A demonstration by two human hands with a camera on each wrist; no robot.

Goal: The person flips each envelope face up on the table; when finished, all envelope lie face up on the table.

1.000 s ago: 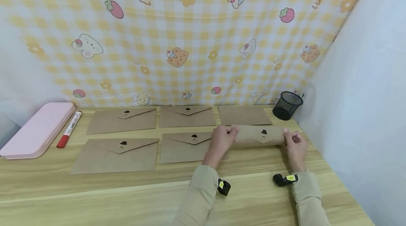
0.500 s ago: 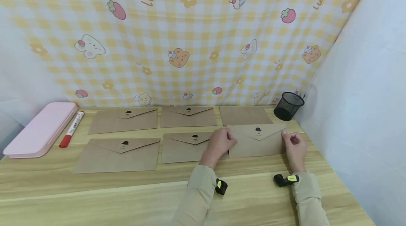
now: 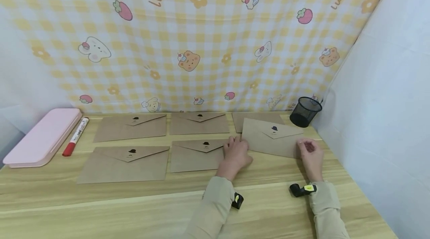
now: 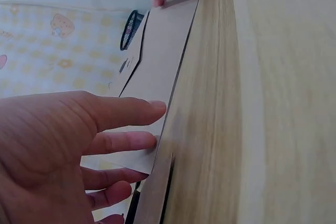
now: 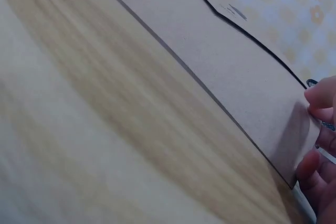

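A brown kraft envelope (image 3: 265, 142) with a hat-and-moustache print on its flap lies slanted at the right of the row, its left end higher than its right in the head view. My right hand (image 3: 312, 159) pinches its right edge; the right wrist view has thumb and fingers at that corner of the envelope (image 5: 231, 77). My left hand (image 3: 235, 157) is at the lower left corner, fingers loosely spread. In the left wrist view the left hand's (image 4: 58, 135) thumb and fingers stand apart, fingertips right by the envelope (image 4: 157, 61).
Behind the held envelope lies a plain-sided envelope (image 3: 250, 117), partly covered. Several more envelopes (image 3: 125, 166) lie flat in two rows to the left. A black mesh pen cup (image 3: 304, 112) stands back right; a red marker (image 3: 74, 137) and pink case (image 3: 41, 138) lie far left.
The envelope, at first bowed between both hands, was flattened out, then tilted with its left end swung toward the back. My left hand has let go of its edge; the right still pinches.
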